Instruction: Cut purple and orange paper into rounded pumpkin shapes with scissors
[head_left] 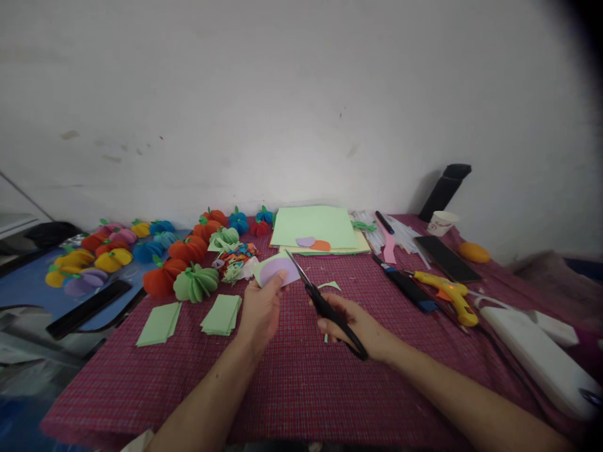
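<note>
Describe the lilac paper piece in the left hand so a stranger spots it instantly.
Over the red checked tablecloth, find the left hand. It holds the lilac piece against pale green paper. Unlike the lilac cutout beside an orange one, it's held up.

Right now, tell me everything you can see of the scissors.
The scissors have black, plastic-looking handles and slim, metallic-looking blades. The right hand grips the handles above the checked tablecloth; the blades point away and leftward, at the right edge of the lilac-and-green paper in the left hand. How far they are open is unclear.
</note>
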{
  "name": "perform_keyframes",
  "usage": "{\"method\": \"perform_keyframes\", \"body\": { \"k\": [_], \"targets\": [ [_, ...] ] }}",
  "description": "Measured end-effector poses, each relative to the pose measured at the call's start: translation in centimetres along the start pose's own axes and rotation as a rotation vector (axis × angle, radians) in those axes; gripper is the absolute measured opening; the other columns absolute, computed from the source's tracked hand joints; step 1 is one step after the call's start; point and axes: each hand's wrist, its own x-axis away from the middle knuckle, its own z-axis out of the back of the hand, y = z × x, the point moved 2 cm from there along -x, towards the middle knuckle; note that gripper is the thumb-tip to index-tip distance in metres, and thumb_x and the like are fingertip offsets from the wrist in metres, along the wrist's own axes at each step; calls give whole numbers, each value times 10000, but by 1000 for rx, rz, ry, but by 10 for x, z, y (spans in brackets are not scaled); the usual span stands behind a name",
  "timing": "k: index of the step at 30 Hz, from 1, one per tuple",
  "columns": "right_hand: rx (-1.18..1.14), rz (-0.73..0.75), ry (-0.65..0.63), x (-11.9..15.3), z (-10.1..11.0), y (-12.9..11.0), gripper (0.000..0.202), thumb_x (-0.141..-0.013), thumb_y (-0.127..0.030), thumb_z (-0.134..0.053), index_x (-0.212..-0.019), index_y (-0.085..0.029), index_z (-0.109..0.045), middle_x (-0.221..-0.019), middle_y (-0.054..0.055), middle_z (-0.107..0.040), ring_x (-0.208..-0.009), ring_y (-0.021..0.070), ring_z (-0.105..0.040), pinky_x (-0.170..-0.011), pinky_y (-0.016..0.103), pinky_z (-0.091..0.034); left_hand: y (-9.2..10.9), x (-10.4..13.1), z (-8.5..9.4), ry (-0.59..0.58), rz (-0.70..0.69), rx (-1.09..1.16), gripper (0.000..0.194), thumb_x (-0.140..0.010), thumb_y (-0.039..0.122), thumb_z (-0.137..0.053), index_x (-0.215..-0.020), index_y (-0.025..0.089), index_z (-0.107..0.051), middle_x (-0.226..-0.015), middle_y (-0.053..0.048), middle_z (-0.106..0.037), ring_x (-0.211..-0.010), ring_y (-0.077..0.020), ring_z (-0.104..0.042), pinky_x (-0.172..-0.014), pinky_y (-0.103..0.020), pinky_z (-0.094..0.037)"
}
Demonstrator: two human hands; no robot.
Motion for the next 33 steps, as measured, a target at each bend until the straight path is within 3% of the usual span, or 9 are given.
{"method": "perform_keyframes", "body": {
  "k": [25, 33],
  "targets": [
    [233, 23, -55, 3, 21, -19, 315, -765, -344, -548, -1027, -173, -518, -728, -13, -433, -579, 79, -372, -509, 195, -318, 4, -2, 3, -15, 52, -47, 212, -565, 175, -706, -754, 148, -613, -720, 3, -638, -666, -115, -573, -565, -221, -416],
    [262, 45, -98, 4, 30, -24, 263, -757, -341, -553, -968, -186, -522, -761, -4, -477, -664, 113, -447, -607, 236, -383, 6, -2, 2, -9, 68, -89, 225, -529, 172, -721, -718, 133, -605, -705, -9, -627, -637, -111, -562, -560, -215, -412]
  ]
}}
